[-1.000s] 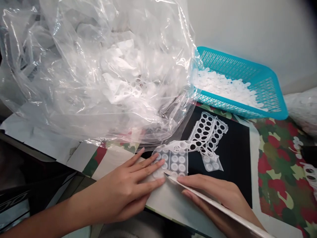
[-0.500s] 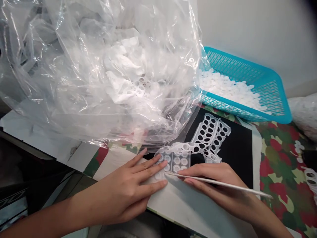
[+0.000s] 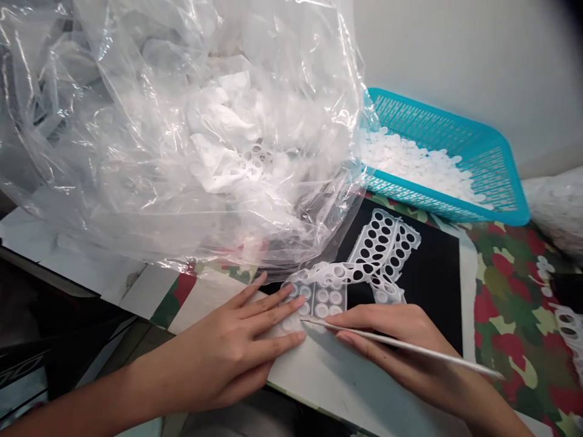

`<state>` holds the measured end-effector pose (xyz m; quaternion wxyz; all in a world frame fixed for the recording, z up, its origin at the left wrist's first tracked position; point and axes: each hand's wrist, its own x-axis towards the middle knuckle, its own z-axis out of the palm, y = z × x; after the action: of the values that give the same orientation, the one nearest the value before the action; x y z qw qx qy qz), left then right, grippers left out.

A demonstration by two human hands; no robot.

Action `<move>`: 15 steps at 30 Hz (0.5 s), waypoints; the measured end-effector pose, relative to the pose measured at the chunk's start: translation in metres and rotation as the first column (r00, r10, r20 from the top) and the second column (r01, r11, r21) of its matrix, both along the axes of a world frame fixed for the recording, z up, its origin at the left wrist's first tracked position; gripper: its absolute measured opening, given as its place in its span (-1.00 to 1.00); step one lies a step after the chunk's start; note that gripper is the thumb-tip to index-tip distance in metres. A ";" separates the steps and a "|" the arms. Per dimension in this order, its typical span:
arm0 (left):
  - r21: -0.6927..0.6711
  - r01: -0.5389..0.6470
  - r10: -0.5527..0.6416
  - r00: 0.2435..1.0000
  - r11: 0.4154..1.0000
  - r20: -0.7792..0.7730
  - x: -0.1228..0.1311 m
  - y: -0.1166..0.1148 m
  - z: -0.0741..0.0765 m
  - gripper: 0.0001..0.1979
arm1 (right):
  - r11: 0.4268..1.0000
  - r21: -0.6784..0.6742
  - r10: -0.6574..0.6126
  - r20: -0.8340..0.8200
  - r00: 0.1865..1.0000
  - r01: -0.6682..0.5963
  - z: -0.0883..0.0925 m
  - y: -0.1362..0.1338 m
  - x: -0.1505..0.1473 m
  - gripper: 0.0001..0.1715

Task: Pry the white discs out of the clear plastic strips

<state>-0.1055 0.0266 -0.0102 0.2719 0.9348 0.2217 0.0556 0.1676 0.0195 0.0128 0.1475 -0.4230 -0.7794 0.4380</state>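
Note:
My left hand (image 3: 241, 337) lies flat with its fingers spread, pressing on the left part of a translucent sheet (image 3: 321, 297) of round, ring-like pieces. In my right hand (image 3: 401, 346) is a thin white stick-like tool with a fine pointed tip (image 3: 412, 346), held like a pen. The tip touches or hovers just over the sheet, close to my left fingertips; I cannot tell which. Attached to the sheet's far side, a white perforated web (image 3: 382, 243) with empty round holes folds away over a black mat (image 3: 439, 282).
A large clear plastic bag (image 3: 136, 152) of white perforated scraps bulges at the upper left. Behind the mat stands a turquoise basket (image 3: 512, 182) holding many small white pieces (image 3: 419, 158). Camouflage-patterned cloth (image 3: 514, 291) covers the right side, with more perforated scrap (image 3: 569, 328) at the edge.
The view has shifted slightly, so the basket and web sit a little further left. Both hands stay nearly where they were, with the tool tip still by my left fingers.

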 end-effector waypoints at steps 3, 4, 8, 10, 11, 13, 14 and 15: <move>-0.022 -0.030 0.030 0.999 0.999 0.040 0.000 0.000 -0.001 -0.48 | 0.995 0.102 0.006 -0.010 1.000 -0.005 0.001 -0.008 -0.001 -0.76; -0.022 -0.036 0.037 0.998 0.999 0.048 0.000 -0.001 -0.001 -0.48 | 0.989 0.145 0.026 -0.013 1.000 -0.024 0.001 -0.011 -0.002 -0.75; 0.025 -0.018 0.017 0.999 1.000 0.041 0.000 -0.002 -0.003 -0.50 | 0.931 0.354 0.101 -0.013 0.995 -0.090 -0.001 -0.021 -0.007 -0.71; 0.042 -0.017 0.015 0.999 0.999 0.047 -0.001 -0.002 -0.004 -0.51 | 0.897 0.436 0.085 -0.016 0.996 -0.070 -0.001 -0.025 -0.009 -0.70; 0.049 -0.019 0.016 0.999 0.999 0.051 -0.001 -0.003 -0.005 -0.50 | 0.895 0.442 0.070 -0.012 0.997 -0.058 -0.001 -0.027 -0.008 -0.70; 0.067 -0.022 0.018 0.998 0.998 0.057 0.000 -0.004 -0.006 -0.51 | 0.914 0.404 0.035 0.008 0.999 -0.035 0.002 -0.030 -0.005 -0.73; 0.075 -0.032 0.027 0.997 0.997 0.069 0.001 -0.006 -0.007 -0.53 | 0.926 0.376 0.006 0.028 1.000 -0.017 0.004 -0.031 -0.002 -0.75; 0.081 -0.051 0.043 0.995 0.995 0.089 0.001 -0.007 -0.008 -0.55 | 0.934 0.356 -0.037 0.045 0.998 0.019 0.006 -0.032 0.001 -0.75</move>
<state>-0.1043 0.0193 -0.0184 0.2410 0.9364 0.2291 0.1119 0.1684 -0.0129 0.0186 0.2078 -0.4115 -0.8432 0.2766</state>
